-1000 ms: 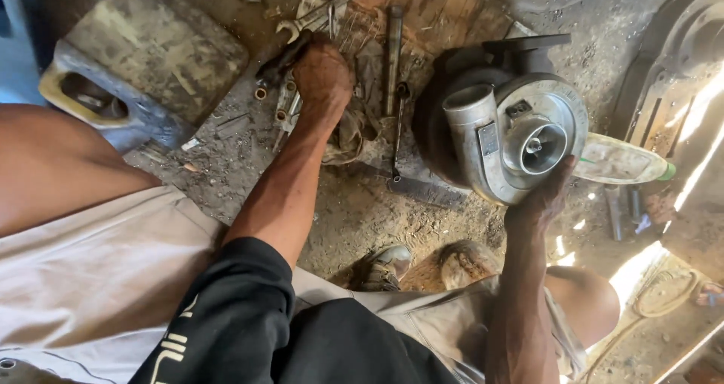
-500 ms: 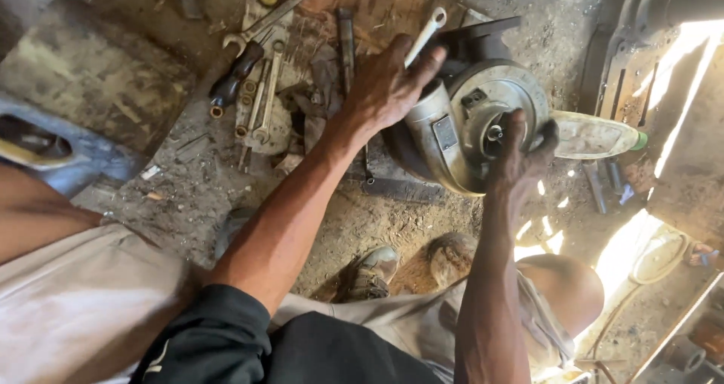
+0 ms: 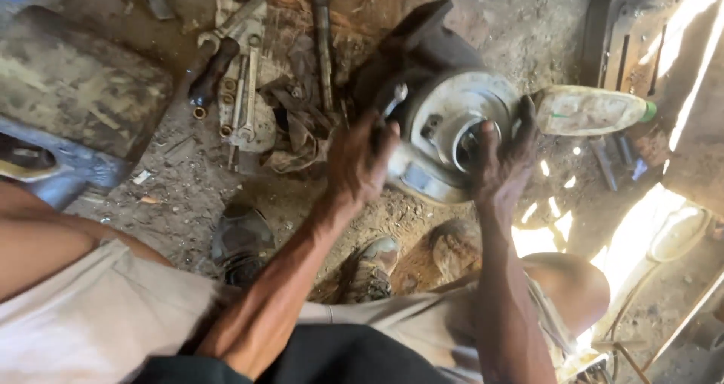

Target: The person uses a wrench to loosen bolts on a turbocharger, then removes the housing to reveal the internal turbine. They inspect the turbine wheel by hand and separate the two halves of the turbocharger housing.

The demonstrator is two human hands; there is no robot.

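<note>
I am watching the left hand (image 3: 362,161) closing its fingers around a small wrench (image 3: 394,97) at the near face of the turbocharger housing (image 3: 445,131), which is lying on the dirt floor (image 3: 188,195). The right hand (image 3: 501,161) is gripping the housing's round rim, fingers curled. A plastic bottle (image 3: 592,111) is lying just beside it.
</note>
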